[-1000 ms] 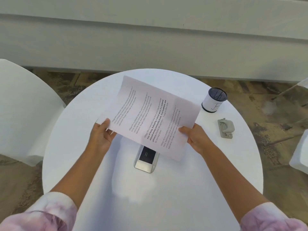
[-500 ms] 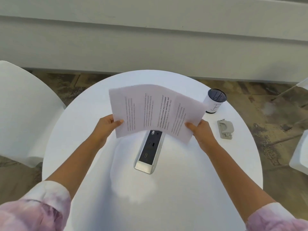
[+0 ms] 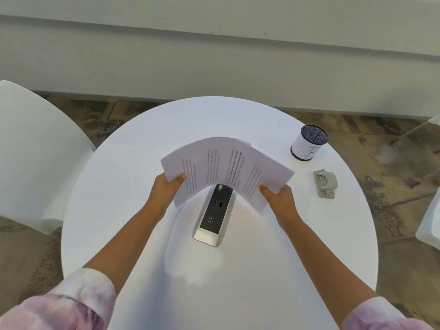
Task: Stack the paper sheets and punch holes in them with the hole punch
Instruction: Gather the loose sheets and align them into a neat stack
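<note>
Above the middle of the round table (image 3: 133,163), the paper sheets (image 3: 226,167) have swung from tilted to level and now arch upward, left hand (image 3: 166,186) and right hand (image 3: 277,197) each pinched shut on a short edge. That looks like squaring the stack; the hole punch (image 3: 325,184) waits untouched, far right.

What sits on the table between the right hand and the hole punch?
Nothing: in the head view only bare white table separates the right hand, gripping the paper sheets, from the hole punch. The pen cup stands farther back.
</note>
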